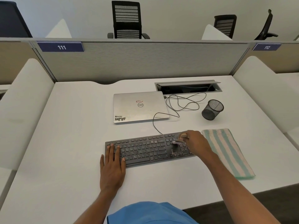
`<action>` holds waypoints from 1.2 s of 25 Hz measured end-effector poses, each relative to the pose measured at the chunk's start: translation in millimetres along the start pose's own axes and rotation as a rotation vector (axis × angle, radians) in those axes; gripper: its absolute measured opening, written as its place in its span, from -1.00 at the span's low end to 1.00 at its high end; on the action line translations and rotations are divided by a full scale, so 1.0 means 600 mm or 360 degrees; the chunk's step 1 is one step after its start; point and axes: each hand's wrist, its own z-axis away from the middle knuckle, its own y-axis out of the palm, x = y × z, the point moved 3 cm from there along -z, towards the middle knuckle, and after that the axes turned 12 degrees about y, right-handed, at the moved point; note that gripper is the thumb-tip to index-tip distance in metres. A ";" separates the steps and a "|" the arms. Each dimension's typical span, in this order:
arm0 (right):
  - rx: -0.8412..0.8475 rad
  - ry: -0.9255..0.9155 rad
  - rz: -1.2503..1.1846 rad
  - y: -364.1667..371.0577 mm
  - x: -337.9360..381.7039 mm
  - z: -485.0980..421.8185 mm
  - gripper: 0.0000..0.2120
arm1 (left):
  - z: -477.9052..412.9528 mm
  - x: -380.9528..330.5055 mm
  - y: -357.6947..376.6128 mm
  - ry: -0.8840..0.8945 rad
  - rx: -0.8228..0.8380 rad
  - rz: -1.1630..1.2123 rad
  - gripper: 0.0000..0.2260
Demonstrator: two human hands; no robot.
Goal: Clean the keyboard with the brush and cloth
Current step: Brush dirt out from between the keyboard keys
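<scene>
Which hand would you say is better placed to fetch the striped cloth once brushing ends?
Probably the right hand: the teal-and-cream striped cloth lies beside it, though it grips the wooden-handled brush. The left hand rests flat on the far end of the black keyboard.

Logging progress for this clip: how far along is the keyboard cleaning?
Done: nothing I can confirm from the keys. In hand: the right hand holds the brush on the keyboard, right end; the left hand rests flat on its left end. Left: the wipe; the cloth lies right of the keyboard, unheld.
</scene>
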 end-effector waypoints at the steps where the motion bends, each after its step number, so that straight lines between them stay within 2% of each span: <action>1: 0.0019 0.0010 -0.0015 0.007 -0.002 0.000 -0.81 | 0.000 0.000 0.000 -0.0001 0.0001 0.0001 -0.42; 8: 0.0178 -0.0054 0.0339 0.004 -0.009 0.007 -0.84 | 0.002 0.000 0.002 0.0009 -0.0004 -0.0002 -0.43; 12: 0.0066 -0.0057 0.0110 0.002 0.022 0.008 -0.84 | 0.000 0.001 0.002 0.0008 -0.0011 0.0012 -0.43; 18: 0.0273 -0.0162 0.0274 0.019 0.025 0.021 -0.84 | 0.000 0.003 0.003 -0.0003 -0.0002 0.0001 -0.43; 20: 0.0213 -0.0182 0.0151 0.008 0.033 0.022 -0.91 | 0.000 0.004 0.003 -0.0006 0.0001 -0.0002 -0.43; 22: 0.0033 -0.0175 -0.0047 0.005 0.040 0.021 -0.90 | 0.000 0.002 0.004 0.0000 -0.0002 -0.0002 -0.43; 23: 0.0028 -0.0162 -0.0108 0.007 0.041 0.019 -0.88 | 0.000 0.001 0.003 -0.0001 -0.0004 0.0007 -0.43; 25: 0.0216 -0.0168 -0.0185 0.025 0.037 0.011 -0.85 | 0.001 0.001 0.002 -0.0004 -0.0004 0.0009 -0.43; 27: 0.0315 -0.0166 -0.0093 0.027 0.030 0.004 -0.83 | 0.001 0.000 0.002 0.0001 0.0001 0.0004 -0.43; 30: 0.0243 -0.0193 0.0305 0.004 0.026 -0.008 -0.87 | 0.002 0.000 0.001 -0.0004 -0.0010 0.0013 -0.43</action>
